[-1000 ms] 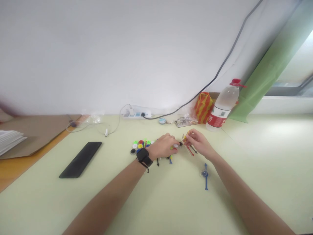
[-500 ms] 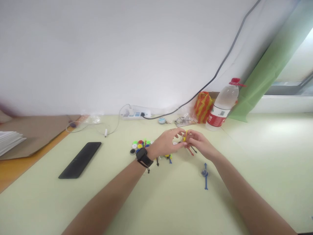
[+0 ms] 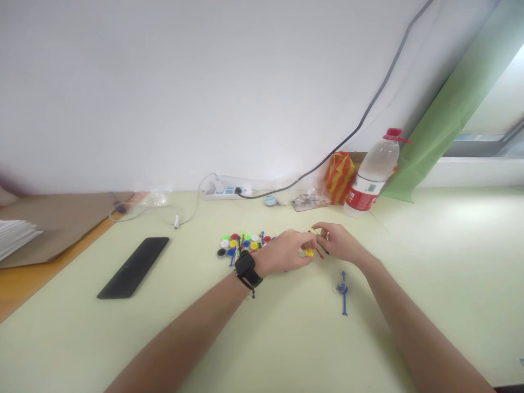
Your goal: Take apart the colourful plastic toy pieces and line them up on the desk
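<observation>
My left hand (image 3: 289,251), with a black watch on its wrist, is closed on a small yellow disc (image 3: 309,252) with a clear part beside it. To the right, my right hand (image 3: 339,242) has its fingertips pinched on a thin yellow arrow (image 3: 313,227), mostly hidden by the fingers. Just below the fingertips lie a red arrow (image 3: 320,254) and a black arrow (image 3: 323,249). A blue arrow spinner (image 3: 343,288) with a clear round base rests on the table nearer to me. Several coloured discs (image 3: 233,244) and arrows lie behind and left of my left hand, partly covered by it.
A black flat slab (image 3: 134,267) lies at the left. Along the wall are a white power strip (image 3: 228,191), a white cable (image 3: 177,221), a small round tin (image 3: 271,201), a striped bag (image 3: 339,177) and a large water bottle (image 3: 371,177). Cardboard (image 3: 73,218) covers the far left.
My hands, close together around the yellow pieces before, are now slightly apart. The left hand has lowered with the yellow disc; the yellow arrow stays at the right fingertips.
</observation>
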Motion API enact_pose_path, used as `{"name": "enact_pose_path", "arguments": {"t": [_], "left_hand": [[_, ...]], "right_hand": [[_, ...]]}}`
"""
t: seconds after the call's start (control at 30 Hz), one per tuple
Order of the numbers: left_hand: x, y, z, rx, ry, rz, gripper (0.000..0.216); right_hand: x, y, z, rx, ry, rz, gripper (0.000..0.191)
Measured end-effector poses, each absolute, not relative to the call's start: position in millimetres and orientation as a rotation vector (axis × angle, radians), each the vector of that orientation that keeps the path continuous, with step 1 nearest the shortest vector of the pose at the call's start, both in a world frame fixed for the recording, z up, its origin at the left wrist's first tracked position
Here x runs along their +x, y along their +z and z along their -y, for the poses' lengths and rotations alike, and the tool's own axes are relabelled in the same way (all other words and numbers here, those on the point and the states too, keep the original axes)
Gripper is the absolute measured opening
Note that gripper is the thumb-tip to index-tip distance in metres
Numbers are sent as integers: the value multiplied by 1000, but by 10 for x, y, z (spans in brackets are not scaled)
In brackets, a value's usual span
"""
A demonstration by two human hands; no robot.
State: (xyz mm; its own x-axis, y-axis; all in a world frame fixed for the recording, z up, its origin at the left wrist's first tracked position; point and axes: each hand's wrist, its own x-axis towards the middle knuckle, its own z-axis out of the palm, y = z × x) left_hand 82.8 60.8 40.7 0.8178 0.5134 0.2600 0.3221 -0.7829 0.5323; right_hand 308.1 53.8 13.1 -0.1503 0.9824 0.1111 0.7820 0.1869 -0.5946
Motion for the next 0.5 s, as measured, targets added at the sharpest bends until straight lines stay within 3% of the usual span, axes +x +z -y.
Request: {"name": "enact_pose_path", "arguments": {"t": [0.07,0.2,0.4,0.5], "left_hand": [[853,333,-592,2563,459,-616,20],[869,217,-651,2662,408,-626,10],[810,191,-773,2764,518,-761,15],[714,295,-813,2758,491,-745,30]], "right_hand": [[3142,125,-545,-1691,568,2033,35],[3230,273,-499,-1618,665,2013,23],[3402,617,-273,-1381,1554,2230,29],[3441,641,-225,-1313,1716,2350,41]]}}
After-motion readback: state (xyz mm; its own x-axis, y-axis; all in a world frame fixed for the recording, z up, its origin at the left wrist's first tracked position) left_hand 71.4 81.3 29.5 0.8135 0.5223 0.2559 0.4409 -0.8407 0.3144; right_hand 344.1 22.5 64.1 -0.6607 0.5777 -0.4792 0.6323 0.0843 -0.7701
